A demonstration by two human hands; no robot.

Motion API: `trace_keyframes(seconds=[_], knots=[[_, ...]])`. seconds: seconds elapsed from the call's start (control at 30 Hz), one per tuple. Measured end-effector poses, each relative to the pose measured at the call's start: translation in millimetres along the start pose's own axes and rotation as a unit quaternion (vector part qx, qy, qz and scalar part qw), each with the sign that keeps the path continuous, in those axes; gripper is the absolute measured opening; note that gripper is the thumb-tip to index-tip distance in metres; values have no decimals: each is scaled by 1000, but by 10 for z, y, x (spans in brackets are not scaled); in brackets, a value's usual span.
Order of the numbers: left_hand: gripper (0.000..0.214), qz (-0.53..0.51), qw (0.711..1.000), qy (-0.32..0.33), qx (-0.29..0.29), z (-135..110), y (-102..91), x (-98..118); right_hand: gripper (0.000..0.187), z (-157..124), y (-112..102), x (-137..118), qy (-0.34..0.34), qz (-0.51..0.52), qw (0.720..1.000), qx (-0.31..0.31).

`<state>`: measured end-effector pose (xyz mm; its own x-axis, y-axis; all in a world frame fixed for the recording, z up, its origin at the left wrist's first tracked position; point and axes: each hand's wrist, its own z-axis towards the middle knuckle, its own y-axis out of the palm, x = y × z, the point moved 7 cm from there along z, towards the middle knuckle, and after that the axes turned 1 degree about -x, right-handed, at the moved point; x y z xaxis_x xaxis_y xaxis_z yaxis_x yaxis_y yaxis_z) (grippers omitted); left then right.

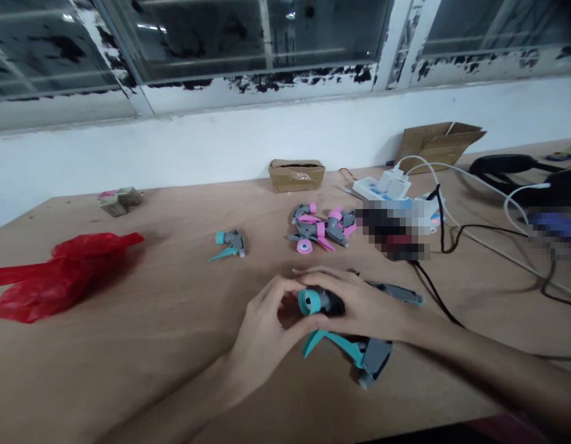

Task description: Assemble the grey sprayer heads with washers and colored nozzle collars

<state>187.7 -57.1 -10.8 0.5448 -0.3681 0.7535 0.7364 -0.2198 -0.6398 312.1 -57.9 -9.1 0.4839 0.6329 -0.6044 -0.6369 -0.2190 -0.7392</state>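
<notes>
Both hands meet around one trigger spray head with a teal collar (309,302) and a dark grey body; the collar's opening faces left. My left hand (262,327) curls its fingers and thumb about the collar end. Wrapped over the body from the right is my right hand (366,302), which hides much of it. Just below lies a grey spray head (377,359), with a teal trigger lever (338,345) beside it; the hands cover part of this area. Another grey piece with a teal tip (399,292) shows behind my right hand.
A lone teal-and-grey spray head (234,242) lies farther back, left of several pink-and-grey spray heads (313,229). A red plastic bag (68,277) sits at left. Cardboard boxes (297,176), a power strip (371,188) and loose cables (436,290) occupy the back and right.
</notes>
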Motion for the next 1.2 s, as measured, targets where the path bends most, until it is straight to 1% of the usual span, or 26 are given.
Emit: trace_keyframes(seconds=[0.03,0.07,0.13,0.2,0.3,0.47,0.57,0.67,0.73,0.9,1.0,1.1,1.2], knots=[[26,-6,1000,2,0,-24,33,-16,47,6,36,0,1,10,1000,-6],[26,-12,1000,6,0,-48,54,-29,41,9,60,6,5,17,1000,-8],[28,-26,999,22,1,-86,59,-33,36,1,78,15,14,28,999,-7],[27,-34,998,55,8,-107,30,5,30,-19,46,13,21,34,999,8],[24,-8,994,109,26,-108,-12,85,19,-54,-3,6,36,31,999,19],[22,40,984,167,55,-81,-48,120,15,-81,17,12,54,1,999,9],[13,48,983,175,29,-47,-53,80,16,-74,85,25,58,-5,998,-21],[8,16,987,158,-19,8,-45,16,13,-55,124,21,54,-11,998,-33],[6,-9,989,141,-31,49,-53,-25,10,-38,135,7,51,-25,998,-33],[8,-79,994,45,-65,114,0,-200,6,25,185,-17,69,-90,991,-66],[10,-122,989,12,-83,120,34,-265,5,84,220,-37,63,-123,987,-82],[10,-153,983,-24,-99,142,47,-325,3,132,241,-50,52,-155,984,-68],[10,-180,975,-51,-118,169,60,-358,3,139,258,-41,60,-180,981,-49]])
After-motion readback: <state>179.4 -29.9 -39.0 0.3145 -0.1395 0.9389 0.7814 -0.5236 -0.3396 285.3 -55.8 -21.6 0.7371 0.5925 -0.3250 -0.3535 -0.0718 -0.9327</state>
